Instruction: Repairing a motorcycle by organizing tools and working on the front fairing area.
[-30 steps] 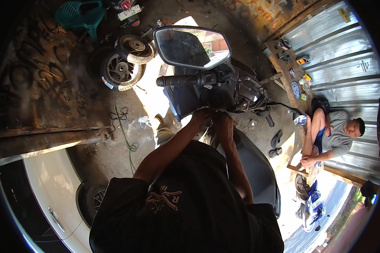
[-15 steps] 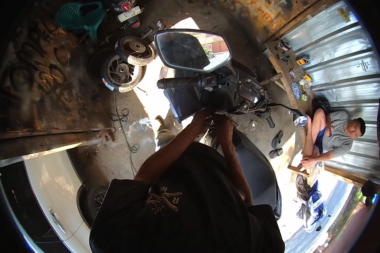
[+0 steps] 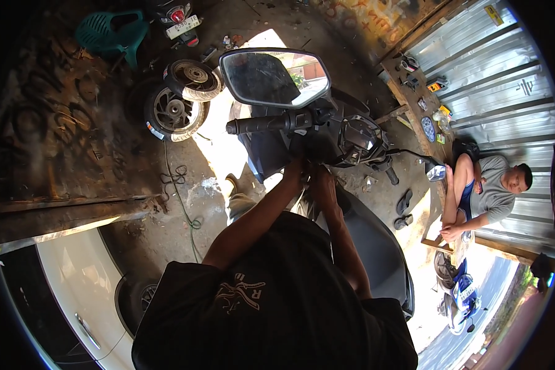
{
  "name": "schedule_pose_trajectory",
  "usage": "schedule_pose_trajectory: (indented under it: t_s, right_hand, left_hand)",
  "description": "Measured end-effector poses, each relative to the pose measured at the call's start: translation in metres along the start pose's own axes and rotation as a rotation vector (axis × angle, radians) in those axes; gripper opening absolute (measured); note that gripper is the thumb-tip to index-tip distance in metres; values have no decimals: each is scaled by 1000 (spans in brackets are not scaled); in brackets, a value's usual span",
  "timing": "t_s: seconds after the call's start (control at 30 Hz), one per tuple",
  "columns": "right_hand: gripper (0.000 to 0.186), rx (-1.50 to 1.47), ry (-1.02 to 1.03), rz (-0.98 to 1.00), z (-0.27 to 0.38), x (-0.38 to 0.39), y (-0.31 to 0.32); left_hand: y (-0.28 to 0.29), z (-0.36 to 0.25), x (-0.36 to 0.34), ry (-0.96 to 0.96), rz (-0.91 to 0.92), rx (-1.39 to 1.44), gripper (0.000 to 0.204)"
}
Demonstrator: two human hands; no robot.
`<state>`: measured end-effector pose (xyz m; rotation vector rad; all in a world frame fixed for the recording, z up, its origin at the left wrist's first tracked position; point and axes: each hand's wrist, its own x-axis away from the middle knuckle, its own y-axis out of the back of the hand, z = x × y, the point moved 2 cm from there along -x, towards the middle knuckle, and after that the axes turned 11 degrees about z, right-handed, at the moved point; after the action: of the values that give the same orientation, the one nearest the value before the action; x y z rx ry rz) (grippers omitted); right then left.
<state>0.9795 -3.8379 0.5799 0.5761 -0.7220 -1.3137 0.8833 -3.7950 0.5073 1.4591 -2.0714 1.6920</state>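
Observation:
My left hand (image 3: 295, 171) and my right hand (image 3: 320, 179) are close together at the lower inner front panel of a black scooter (image 3: 265, 151), just below its handlebar grip (image 3: 256, 125). Both have curled fingers, partly hidden in the dark area, so what they hold cannot be made out. Above them is a mirror (image 3: 274, 77). The black seat (image 3: 376, 246) lies beside my right forearm.
A seated person (image 3: 490, 188) is on a wooden bench (image 3: 410, 92) at right, near sandals (image 3: 404, 203). Loose wheels (image 3: 172, 111), a green chair (image 3: 111, 34) and a hose (image 3: 194, 222) are at left, with a white car (image 3: 74, 277) below. Another scooter (image 3: 459, 296) stands outside.
The view has shifted slightly, and the mirror sits a little further left in it. My hands remain at the same panel, with small finger movements.

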Motion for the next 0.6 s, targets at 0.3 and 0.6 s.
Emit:
schedule_pose_trajectory:
  t_s: [0.3,0.6]
  right_hand:
    - [29,-74,70,-91,9,2,-15]
    - [25,-63,-14,-112,-12,7,-34]
  left_hand:
    - [-6,-17,-10,-104,182,128,35]
    - [-34,-33,21,-121,148,143,30]
